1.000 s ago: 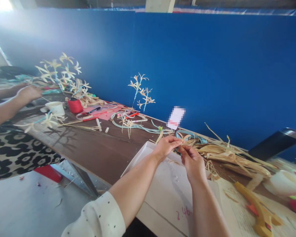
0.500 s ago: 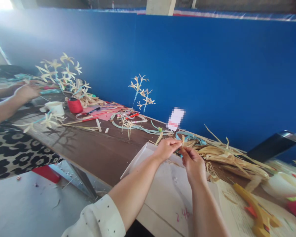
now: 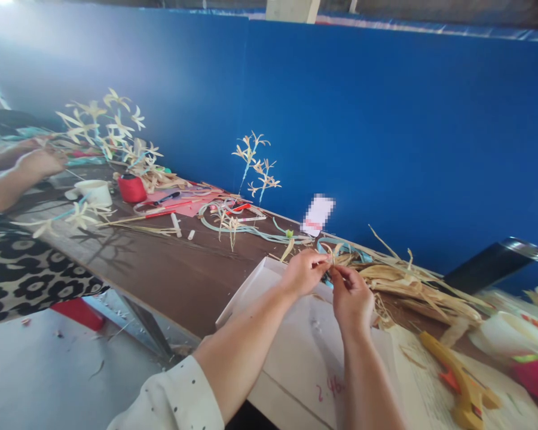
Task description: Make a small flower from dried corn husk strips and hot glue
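My left hand and my right hand meet over the white box lid, thumbs and fingertips pinched together. Between them a small pale dried-husk strip sticks up, its lower end hidden by the fingers. Light-blue tape and a heap of dried corn-husk strips lie just behind and to the right of my hands. A scrap of something blue shows under the fingertips, too covered to name.
A yellow glue gun lies on paper at right, near a black flask and a white tape roll. Husk flowers stand by the blue wall. At far left a co-worker's hands work beside a red thread spool.
The pinched strip has turned and now looks thinner and curved. My hands stay in nearly the same place, while the whole view has shifted slightly.
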Demonstrator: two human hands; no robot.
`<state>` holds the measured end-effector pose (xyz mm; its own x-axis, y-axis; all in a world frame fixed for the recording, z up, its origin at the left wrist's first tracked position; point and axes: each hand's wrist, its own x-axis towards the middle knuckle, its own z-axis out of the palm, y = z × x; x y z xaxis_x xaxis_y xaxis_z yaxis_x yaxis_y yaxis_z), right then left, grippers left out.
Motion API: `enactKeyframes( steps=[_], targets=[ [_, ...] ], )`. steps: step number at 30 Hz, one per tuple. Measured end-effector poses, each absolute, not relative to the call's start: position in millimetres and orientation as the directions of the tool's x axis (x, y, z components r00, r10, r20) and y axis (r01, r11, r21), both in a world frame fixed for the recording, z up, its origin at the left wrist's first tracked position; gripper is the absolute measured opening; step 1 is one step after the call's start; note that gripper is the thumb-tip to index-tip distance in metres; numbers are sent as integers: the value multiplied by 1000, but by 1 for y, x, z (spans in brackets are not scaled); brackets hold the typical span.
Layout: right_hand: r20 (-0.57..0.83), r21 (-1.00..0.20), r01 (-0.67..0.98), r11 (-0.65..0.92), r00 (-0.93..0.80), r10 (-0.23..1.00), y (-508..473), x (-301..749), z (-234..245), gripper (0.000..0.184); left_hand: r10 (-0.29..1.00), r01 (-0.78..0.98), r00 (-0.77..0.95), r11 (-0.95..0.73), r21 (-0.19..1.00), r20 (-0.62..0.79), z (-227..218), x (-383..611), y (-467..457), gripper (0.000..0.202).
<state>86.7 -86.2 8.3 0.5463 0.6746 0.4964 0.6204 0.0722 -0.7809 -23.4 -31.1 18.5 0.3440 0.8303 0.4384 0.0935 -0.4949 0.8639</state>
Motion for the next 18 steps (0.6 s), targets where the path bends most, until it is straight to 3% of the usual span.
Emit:
enactKeyframes(
  steps=[5, 11, 15, 18],
  targets=[
    [512, -779, 621, 86, 551, 659, -85, 89, 5, 30, 855, 128, 349, -450, 884, 384, 14, -24, -28, 32],
    [490, -800, 593, 91, 558, 670, -82, 93, -1, 32, 967, 201, -9, -247, 948, 254, 13, -30, -15, 55],
    [455, -819, 567, 88, 547, 703, -82, 91, 1, 34, 948, -13, 249, -199, 980, 196, 15, -28, -14, 30],
    [426, -828, 555, 84, 524, 738, -84, 89, 4, 34, 904, -154, 382, -144, 977, 194, 15, -26, -16, 28]
  ],
)
